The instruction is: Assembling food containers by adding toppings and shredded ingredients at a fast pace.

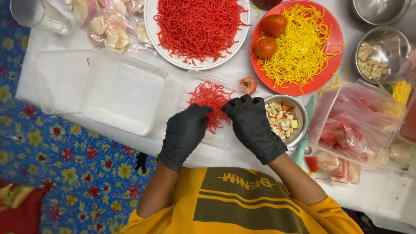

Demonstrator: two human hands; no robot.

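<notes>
An empty clear tub [123, 93] sits at the left of the counter [242, 65]. Beside it, the left hand [184, 134] and right hand [251, 125], both black-gloved with fingers curled, press into red noodles [210, 102] in a clear tray [195, 82]. A steel bowl of diced vegetables [284, 119] touches the right hand.

White-covered table [52, 41] over blue flowered floor covering [65, 173]

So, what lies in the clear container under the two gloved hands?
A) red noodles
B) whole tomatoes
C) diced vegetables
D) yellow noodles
A: the left hand and right hand press on red noodles inside the clear container; the yellow noodles and tomatoes sit on the red plate.
</notes>
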